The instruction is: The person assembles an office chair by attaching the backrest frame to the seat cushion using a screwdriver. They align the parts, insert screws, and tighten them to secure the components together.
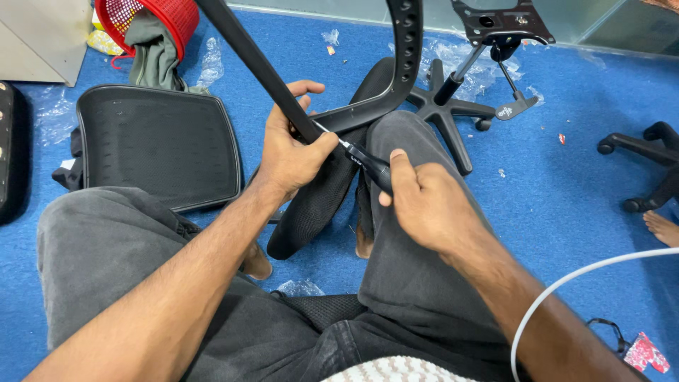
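Observation:
My left hand (291, 145) grips a long black chair armrest bar (251, 56) that slants up to the top left. My right hand (424, 205) holds a black-handled screwdriver (368, 164), whose metal tip meets the bar just beside my left thumb. A curved black perforated chair frame (404, 53) joins the bar near my hands. Beneath them a black mesh seat cushion (315, 205) lies between my grey-trousered legs.
A black mesh chair backrest (155, 141) lies on the blue carpet at left. A star chair base with gas lift (453, 106) stands behind. A red basket (152, 18) sits top left, another base (647, 152) and someone's bare foot (661, 228) at right. A white cable (580, 279) crosses lower right.

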